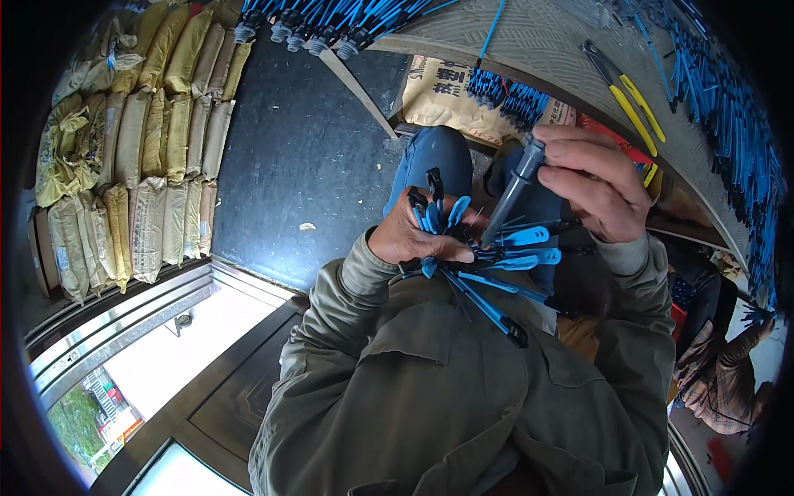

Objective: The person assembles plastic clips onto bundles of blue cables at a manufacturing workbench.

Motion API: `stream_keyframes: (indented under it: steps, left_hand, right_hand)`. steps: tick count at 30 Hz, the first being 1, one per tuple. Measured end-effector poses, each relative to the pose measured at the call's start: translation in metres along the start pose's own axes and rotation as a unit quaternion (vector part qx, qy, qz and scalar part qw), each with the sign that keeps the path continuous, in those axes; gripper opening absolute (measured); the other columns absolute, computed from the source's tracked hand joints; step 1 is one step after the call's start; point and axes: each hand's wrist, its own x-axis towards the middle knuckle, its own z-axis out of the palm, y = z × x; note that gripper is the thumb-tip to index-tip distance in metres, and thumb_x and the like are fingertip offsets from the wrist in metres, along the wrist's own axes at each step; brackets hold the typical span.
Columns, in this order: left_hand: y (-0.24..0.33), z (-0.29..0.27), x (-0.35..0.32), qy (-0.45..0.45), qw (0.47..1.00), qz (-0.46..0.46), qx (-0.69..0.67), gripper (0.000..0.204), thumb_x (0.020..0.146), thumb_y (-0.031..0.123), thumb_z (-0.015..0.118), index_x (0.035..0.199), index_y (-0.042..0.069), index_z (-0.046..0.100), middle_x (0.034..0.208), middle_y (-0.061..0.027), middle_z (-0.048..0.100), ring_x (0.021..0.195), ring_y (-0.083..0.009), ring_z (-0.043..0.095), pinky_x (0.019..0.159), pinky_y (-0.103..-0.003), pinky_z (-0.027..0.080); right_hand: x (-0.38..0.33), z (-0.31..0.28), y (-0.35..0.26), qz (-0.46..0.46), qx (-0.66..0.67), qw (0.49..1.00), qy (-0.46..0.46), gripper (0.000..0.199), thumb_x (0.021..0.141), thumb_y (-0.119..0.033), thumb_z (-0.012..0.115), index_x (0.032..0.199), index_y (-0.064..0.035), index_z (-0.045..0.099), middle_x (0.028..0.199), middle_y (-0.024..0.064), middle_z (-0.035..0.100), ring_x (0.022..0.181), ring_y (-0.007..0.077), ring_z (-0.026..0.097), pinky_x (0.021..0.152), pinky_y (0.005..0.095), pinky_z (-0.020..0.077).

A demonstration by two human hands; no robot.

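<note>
My left hand point(413, 236) is closed around a bundle of blue and black slim plastic parts point(521, 252), whose flat blue ends and black tips fan out in front of my jacket. In my right hand point(600, 178) is a dark grey, see-through tube point(509, 198) with a wider collar at its upper end, pinched between thumb and fingers. The tube slants down to the left, and its lower end meets the middle of the bundle beside my left thumb. Whether it is fixed there is hidden.
Ahead, a grey table point(529, 41) bears pliers with yellow handles point(633, 103) and piles of blue and black parts point(728, 124). A printed sack point(455, 99) lies beneath. Stacked sacks point(153, 149) line the left. A co-worker's checked sleeve point(715, 380) shows at right.
</note>
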Motion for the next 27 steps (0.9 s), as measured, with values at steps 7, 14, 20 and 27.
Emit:
stream_keyframes:
  steps: [7,14,20,27]
  left_hand:
    - [-0.009,-0.018,-0.006,-0.008,0.99,0.034,0.139,0.052,0.059,0.001,0.083,0.105,-0.002,0.058,0.096,-0.008,0.063,0.081,-0.0197,0.063,0.073,-0.032,0.052]
    - [-0.006,0.01,-0.006,0.091,0.993,0.016,0.077,0.038,0.06,-0.002,0.081,0.093,-0.002,0.063,0.088,-0.0068,0.064,0.077,-0.0148,0.06,0.071,-0.028,0.05]
    - [-0.004,0.023,-0.005,0.07,0.974,0.098,0.191,0.024,0.075,0.017,0.072,0.088,-0.002,0.065,0.087,-0.013,0.065,0.077,-0.0195,0.064,0.066,-0.03,0.05]
    - [0.003,0.029,-0.011,0.092,0.962,0.028,0.256,0.024,0.069,0.004,0.077,0.089,0.001,0.064,0.083,-0.0049,0.064,0.077,-0.0114,0.061,0.068,-0.024,0.048]
  right_hand:
    - [-0.018,0.015,0.003,0.086,0.353,0.928,-0.079,0.034,0.075,-0.011,0.069,0.102,0.0041,0.055,0.105,0.02,0.054,0.095,0.0341,0.06,0.08,0.0394,0.0534]
    - [-0.062,0.049,-0.025,0.407,0.515,0.723,0.214,0.063,0.074,-0.024,0.073,0.121,0.0045,0.042,0.117,0.0221,0.05,0.109,0.0332,0.053,0.093,0.0432,0.0455]
    - [-0.062,0.065,-0.068,0.436,0.473,0.753,0.143,0.071,0.076,-0.033,0.072,0.125,0.0052,0.038,0.116,0.0197,0.05,0.107,0.0281,0.053,0.096,0.041,0.0407]
    - [-0.06,0.05,-0.063,0.405,0.481,0.772,0.094,0.05,0.08,-0.031,0.069,0.11,0.006,0.055,0.097,0.0143,0.058,0.088,0.0179,0.056,0.081,0.0315,0.044]
